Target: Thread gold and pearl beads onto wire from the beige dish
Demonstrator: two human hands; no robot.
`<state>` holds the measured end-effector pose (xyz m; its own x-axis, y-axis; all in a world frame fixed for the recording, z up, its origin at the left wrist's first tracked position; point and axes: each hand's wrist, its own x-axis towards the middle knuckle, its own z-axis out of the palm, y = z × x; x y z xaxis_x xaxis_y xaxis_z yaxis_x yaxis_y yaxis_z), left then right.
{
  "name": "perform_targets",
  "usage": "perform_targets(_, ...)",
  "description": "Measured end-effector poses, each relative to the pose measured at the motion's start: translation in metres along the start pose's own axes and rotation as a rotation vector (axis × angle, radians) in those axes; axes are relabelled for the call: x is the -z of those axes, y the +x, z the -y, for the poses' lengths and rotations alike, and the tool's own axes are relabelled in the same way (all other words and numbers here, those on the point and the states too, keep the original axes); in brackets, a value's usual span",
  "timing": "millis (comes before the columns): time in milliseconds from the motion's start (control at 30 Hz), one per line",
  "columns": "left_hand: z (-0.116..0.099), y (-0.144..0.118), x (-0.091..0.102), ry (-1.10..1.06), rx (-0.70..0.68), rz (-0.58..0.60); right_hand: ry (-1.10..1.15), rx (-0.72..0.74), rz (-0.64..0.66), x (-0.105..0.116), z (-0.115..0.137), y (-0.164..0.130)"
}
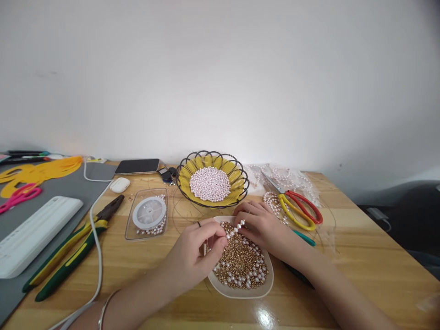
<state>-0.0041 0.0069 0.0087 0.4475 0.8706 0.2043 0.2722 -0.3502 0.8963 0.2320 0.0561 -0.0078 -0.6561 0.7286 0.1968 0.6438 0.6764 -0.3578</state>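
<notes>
The left hand [201,245] pinches a pearly strand [236,229] over the dish [240,294]. Right hand [258,225] alongside — its grip I cannot tell.

You can read nothing — marks on the white block [41,233] near the grey mat's [65,183] right edge are too small.

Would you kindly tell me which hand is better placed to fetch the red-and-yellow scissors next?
Probably the right hand: it is nearer the scissors, while the left hand pinches the bead strand.
</notes>
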Motion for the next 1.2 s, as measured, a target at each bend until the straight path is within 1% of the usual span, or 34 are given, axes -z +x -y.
perform_targets(233, 0.001, 0.001, -0.001, -0.012, 0.012, 0.000, -0.027, 0.022, -0.014, -0.002, -0.004, -0.002)
perform_targets(400, 0.003, 0.000, -0.001, -0.009, 0.011, 0.006, -0.004, 0.035, -0.019, -0.003, -0.004, -0.002)
perform_targets(500, 0.002, -0.001, -0.001, -0.009, 0.004, -0.002, 0.029, 0.045, -0.052, 0.002, -0.002, 0.000)
perform_targets(600, 0.001, -0.001, -0.001, -0.010, -0.001, -0.002, 0.110, 0.061, -0.115, 0.011, 0.002, 0.002)
perform_targets(667, 0.000, -0.001, 0.000, -0.007, 0.009, 0.003, 0.152, 0.060, -0.129, 0.016, 0.003, 0.002)
perform_targets(767, 0.000, -0.001, 0.000, -0.002, 0.006, 0.001, 0.172, 0.062, -0.099, 0.018, 0.006, 0.002)
perform_targets(900, 0.001, -0.001, 0.000, -0.003, -0.009, -0.003, 0.217, 0.115, -0.046, 0.014, 0.006, 0.002)
perform_targets(967, 0.001, 0.000, 0.000, 0.000, -0.023, -0.009, 0.247, 0.098, -0.027, 0.013, 0.005, 0.002)
perform_targets(1100, 0.000, 0.000, -0.001, -0.009, -0.016, -0.001, 0.304, -0.009, -0.038, 0.013, 0.005, 0.001)
perform_targets(1200, 0.000, -0.001, 0.000, -0.011, -0.014, 0.000, 0.337, -0.056, -0.047, 0.017, 0.009, 0.000)
